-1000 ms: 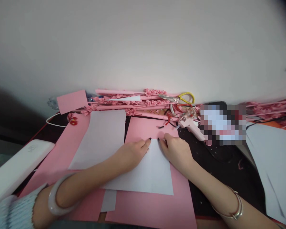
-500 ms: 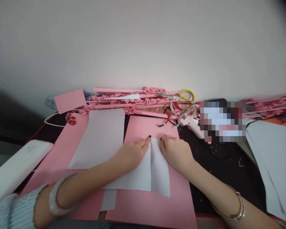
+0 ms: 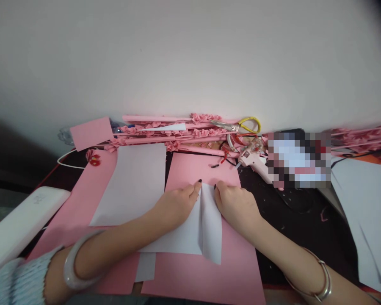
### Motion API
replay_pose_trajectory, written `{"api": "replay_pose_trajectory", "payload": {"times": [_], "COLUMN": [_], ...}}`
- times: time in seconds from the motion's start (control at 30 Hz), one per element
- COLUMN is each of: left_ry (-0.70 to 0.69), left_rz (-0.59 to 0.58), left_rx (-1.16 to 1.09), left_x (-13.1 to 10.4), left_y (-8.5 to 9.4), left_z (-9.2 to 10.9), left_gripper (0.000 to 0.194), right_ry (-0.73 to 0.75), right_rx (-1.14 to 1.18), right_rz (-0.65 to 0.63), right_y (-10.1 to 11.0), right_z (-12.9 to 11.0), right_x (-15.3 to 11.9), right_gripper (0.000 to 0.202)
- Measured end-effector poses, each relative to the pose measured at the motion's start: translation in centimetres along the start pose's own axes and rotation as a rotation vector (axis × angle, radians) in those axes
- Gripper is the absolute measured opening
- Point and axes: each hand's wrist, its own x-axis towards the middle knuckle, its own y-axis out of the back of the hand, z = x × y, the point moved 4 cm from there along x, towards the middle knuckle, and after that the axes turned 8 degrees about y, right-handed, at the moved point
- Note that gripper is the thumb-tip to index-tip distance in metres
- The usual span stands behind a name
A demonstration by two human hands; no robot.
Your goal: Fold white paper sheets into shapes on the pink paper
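Note:
A sheet of white paper (image 3: 184, 237) lies over pink paper (image 3: 206, 279), with its right part folded up along an upright crease. My left hand (image 3: 179, 203) has its fingers closed at the top of this crease, pressing on the sheet. Closed too, my right hand (image 3: 238, 205) grips the upper edge of the folded right flap, a short way from my left fingertips. The flap's lower end is lifted and slightly curled. Beside my left forearm, a second white sheet (image 3: 133, 182) rests on more pink paper.
Pink paper-flower stems (image 3: 165, 137) lie along the wall, with yellow-handled scissors (image 3: 238, 127) on them. A pale pink glue gun (image 3: 254, 161) sits right of centre, beside a blurred-out area. A white oblong device (image 3: 25, 224) stands left; white paper (image 3: 365, 212) lies right.
The folded flap's lower edge has swung slightly left and stands more upright. Both hands keep nearly the same place and hold.

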Motion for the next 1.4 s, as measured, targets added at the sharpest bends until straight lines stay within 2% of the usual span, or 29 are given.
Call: {"api": "replay_pose_trajectory", "payload": {"times": [0.23,0.37,0.6,0.73,0.87,1.0,1.17,1.4], "left_ry": [0.004,0.008,0.024,0.051,0.071,0.103,0.110,0.137], "left_rz": [-0.029,-0.026,0.006,0.025,0.087,0.042,-0.005,0.021], "left_rx": [0.001,0.001,-0.018,-0.013,-0.014,-0.006,-0.016,-0.032], "left_x": [0.0,0.0,-0.1,0.0,0.0,-0.1,-0.2,-0.3], "left_y": [0.4,0.3,0.3,0.8,1.2,1.1,0.9,0.7], "left_z": [0.0,-0.1,-0.1,-0.2,-0.1,0.0,0.2,0.2], "left_gripper": [0.052,0.050,0.043,0.041,0.039,0.038,0.040,0.040], "right_ry": [-0.013,-0.059,-0.084,-0.042,-0.073,-0.091,-0.044,-0.021], "right_rx": [0.008,0.055,0.447,0.344,0.203,0.115,0.064,0.040], "right_rz": [-0.036,-0.049,0.002,0.008,0.025,0.003,-0.014,0.003], "right_y": [-0.1,0.1,0.4,0.1,-0.1,0.0,-0.1,-0.3], "right_z": [0.0,0.6,2.2,1.9,1.7,1.7,1.3,0.8], "right_x": [-0.5,-0.8,-0.8,-0.4,0.1,0.3,-0.3,-0.7], "right_gripper": [0.021,0.022,0.039,0.028,0.026,0.030,0.027,0.025]}}
